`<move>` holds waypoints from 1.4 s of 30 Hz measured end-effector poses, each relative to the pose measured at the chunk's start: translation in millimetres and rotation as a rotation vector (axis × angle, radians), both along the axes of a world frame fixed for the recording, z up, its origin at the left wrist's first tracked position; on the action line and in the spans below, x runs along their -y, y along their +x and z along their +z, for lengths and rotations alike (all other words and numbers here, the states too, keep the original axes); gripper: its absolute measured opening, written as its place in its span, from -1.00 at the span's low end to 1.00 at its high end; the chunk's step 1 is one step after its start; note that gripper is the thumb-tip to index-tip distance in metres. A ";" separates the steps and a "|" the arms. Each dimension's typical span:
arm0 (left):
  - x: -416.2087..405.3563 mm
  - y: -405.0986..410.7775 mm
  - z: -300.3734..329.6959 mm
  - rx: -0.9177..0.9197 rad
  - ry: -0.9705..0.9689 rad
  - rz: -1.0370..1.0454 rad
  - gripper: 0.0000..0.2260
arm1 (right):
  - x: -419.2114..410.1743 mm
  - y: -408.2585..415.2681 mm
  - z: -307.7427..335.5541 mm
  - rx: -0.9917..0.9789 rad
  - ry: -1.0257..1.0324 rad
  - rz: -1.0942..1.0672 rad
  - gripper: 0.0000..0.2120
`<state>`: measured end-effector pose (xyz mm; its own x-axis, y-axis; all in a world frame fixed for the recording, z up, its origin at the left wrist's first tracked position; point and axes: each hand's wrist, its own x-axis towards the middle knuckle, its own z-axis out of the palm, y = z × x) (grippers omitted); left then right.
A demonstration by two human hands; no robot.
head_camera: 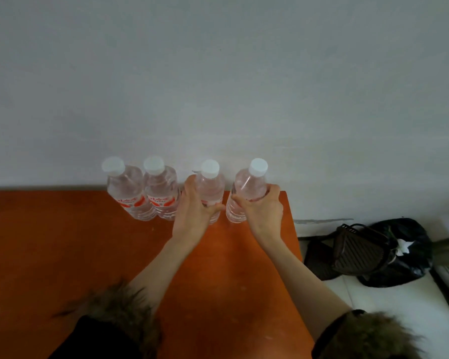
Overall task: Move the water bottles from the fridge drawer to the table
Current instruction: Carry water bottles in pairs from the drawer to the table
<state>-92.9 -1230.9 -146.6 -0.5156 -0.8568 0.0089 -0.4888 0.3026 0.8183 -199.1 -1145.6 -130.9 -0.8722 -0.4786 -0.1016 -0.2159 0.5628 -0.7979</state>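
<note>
So far four water bottles stand on the orange table [88,255] by the wall: two bottles [143,195] already set down just outward of the left hand [192,211], which curls round a third bottle [209,190], while the right hand [263,211] wraps a fourth bottle [246,193], slightly tilted. Both seem about to be released. The fridge drawer is out of view, so what remains can't be told

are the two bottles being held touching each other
Apart. The head view shows orange table between the left hand's bottle and the right hand's bottle.
</note>
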 end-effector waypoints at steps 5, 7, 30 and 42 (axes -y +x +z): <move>0.6 6.3 -4.6 0.037 -0.038 -0.096 -0.30 | -6.6 7.1 -9.9 -0.026 -0.009 0.056 -0.31; 0.8 9.0 -5.2 0.030 -0.024 -0.116 -0.31 | -9.2 6.6 -10.3 -0.027 -0.007 0.086 -0.32; -187.4 14.9 68.6 0.224 -0.275 -0.620 -0.40 | -288.4 11.4 69.6 -0.567 0.587 0.200 -0.18; -530.9 17.4 175.1 -0.041 -0.918 -1.127 -0.40 | -672.0 138.3 157.4 -0.680 0.763 -0.344 -0.21</move>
<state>-75.5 -700.0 28.5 -0.8833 0.3107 0.3511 0.3764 0.9164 0.1360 -60.8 -473.7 26.6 -0.9341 -0.2126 0.2868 -0.2170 0.9760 0.0166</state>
